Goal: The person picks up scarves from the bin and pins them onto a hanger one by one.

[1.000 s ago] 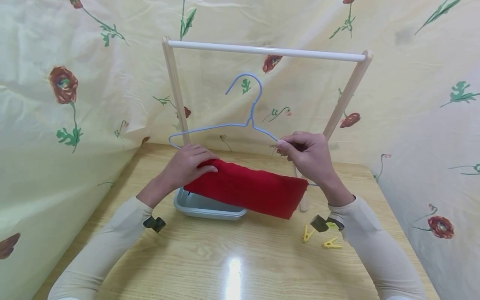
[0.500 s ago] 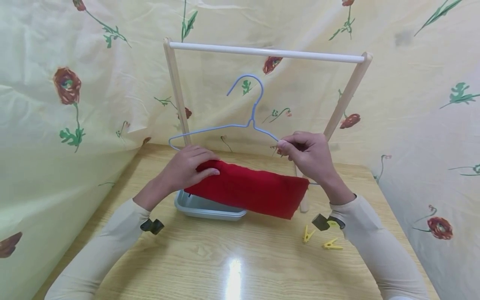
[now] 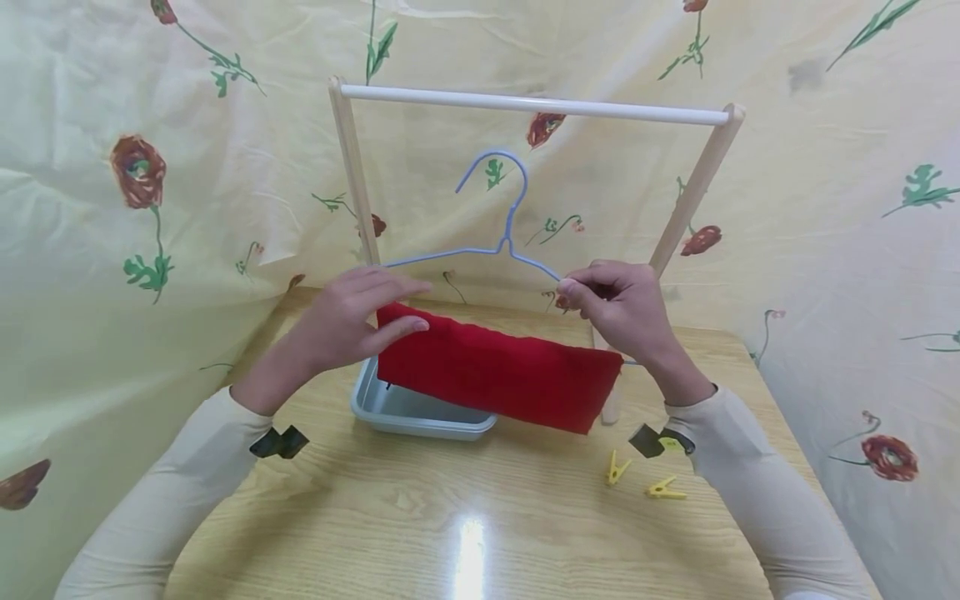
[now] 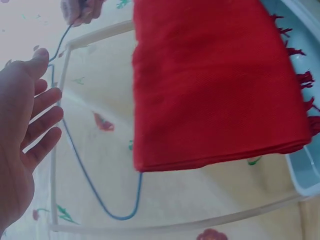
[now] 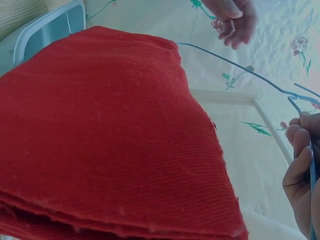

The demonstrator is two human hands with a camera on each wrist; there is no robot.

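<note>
A blue wire hanger [image 3: 506,237] is held up by my right hand [image 3: 622,312], whose thumb and fingers pinch its sloping right arm. Over the hanger's lower bar hangs a folded red scarf [image 3: 495,371]; dark red tassels [image 4: 305,78] show along one edge in the left wrist view. My left hand [image 3: 352,321] is beside the scarf's left end in the head view, fingers loosely extended. In the left wrist view that hand [image 4: 20,135] is apart from the cloth and holds nothing. The right wrist view shows the right fingers [image 5: 302,165] curled round the wire.
Behind the hanger stands a rack with a white rod [image 3: 525,102] and wooden posts [image 3: 697,187]. A pale blue tray [image 3: 420,425] sits beneath the scarf. Two yellow clothespins [image 3: 663,489] lie on the wooden table [image 3: 390,517] at the right. Flowered fabric [image 3: 247,167] surrounds the table.
My left hand has let go of the scarf's left end and moved slightly left and up, its fingers opening out. The right hand and hanger have hardly moved.
</note>
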